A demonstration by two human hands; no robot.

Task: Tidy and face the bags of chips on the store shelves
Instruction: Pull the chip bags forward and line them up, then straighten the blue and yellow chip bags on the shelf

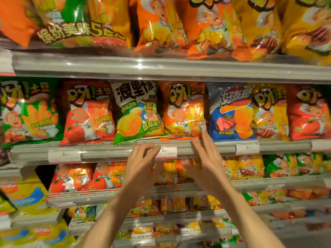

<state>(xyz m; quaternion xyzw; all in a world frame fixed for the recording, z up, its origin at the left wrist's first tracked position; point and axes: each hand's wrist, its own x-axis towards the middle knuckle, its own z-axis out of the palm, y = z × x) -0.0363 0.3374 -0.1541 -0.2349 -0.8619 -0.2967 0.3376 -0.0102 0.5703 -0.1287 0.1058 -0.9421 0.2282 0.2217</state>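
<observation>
Both hands up, empty and spread — left hand (143,163) at the shelf rail (107,153), right hand (206,161) fingertips brushing the orange chip bag (184,111), seemingly to square it forward.

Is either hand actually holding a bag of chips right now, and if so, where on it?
Neither grips one. The right hand only touches the shiny orange chip bag at its bottom right corner; the left hand is open below the shelf.

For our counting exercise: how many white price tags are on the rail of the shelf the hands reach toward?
3: left price tag, middle price tag between the hands, right price tag. Others may lie outside the frame.
</observation>
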